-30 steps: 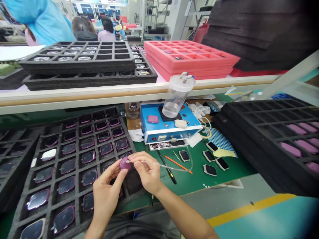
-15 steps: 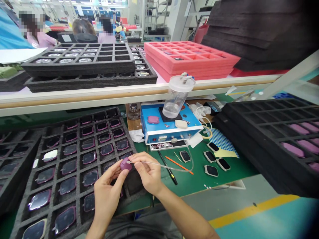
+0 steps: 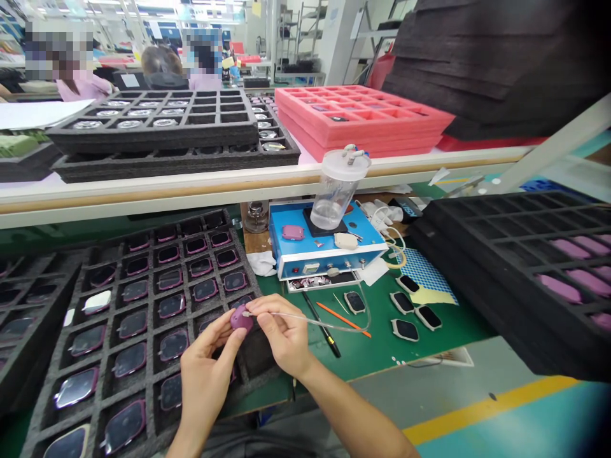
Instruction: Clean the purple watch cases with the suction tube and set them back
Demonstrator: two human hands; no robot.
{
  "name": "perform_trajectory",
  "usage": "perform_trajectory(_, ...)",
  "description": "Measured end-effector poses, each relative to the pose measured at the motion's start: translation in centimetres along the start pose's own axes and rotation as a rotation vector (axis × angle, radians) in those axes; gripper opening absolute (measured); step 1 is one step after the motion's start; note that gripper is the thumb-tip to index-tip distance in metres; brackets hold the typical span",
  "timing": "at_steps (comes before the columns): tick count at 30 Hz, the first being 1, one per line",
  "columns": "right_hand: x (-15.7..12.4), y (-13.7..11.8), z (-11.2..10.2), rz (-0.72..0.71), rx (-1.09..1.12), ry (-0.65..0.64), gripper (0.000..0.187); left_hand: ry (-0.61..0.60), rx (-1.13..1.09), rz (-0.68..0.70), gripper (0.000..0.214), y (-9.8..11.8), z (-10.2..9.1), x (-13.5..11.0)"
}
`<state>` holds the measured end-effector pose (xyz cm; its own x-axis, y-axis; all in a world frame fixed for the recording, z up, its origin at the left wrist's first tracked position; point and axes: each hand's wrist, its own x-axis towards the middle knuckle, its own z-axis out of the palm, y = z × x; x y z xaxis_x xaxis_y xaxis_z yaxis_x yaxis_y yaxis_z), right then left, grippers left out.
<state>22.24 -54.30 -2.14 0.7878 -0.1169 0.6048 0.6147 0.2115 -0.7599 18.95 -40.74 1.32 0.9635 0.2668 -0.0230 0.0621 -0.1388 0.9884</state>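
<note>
My left hand (image 3: 205, 375) pinches a small rounded purple casing (image 3: 241, 319) between thumb and fingers. My right hand (image 3: 281, 331) grips a thin transparent tube (image 3: 305, 320) with a fine metal tip, and that tip meets the casing's upper edge. The tube runs off to the right and curves down towards the green mat. Both hands hover over the corner of a grey foam tray (image 3: 143, 331) holding rows of dark-screened devices with purple rims. Fingers hide part of the casing, so its underside does not show.
A blue bench machine (image 3: 324, 254) carries a transparent canister (image 3: 334, 197). Several black-faced devices (image 3: 405, 318) lie on a green mat (image 3: 382, 337). A black foam tray (image 3: 525, 254) holding purple pieces is at right. A shelf edge (image 3: 191, 191) supports stacked pink and dark trays.
My head view has shifted slightly, and a co-worker's blue sleeve has left the upper left. Both hands keep the same hold, with the tube tip still at the purple casing.
</note>
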Motion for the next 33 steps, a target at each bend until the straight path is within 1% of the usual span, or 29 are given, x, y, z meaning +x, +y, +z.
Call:
perform_trajectory(15,0.04,-0.03,0.02,0.003,-0.012,0.007,0.014,0.004,0.013,0.008,0.051,0.12,-0.01,-0.02)
perform_trajectory(33,-0.02,0.20,-0.03,-0.004,0.010,0.004,0.015,-0.001,0.007,-0.015,0.053,0.05,-0.06,-0.05)
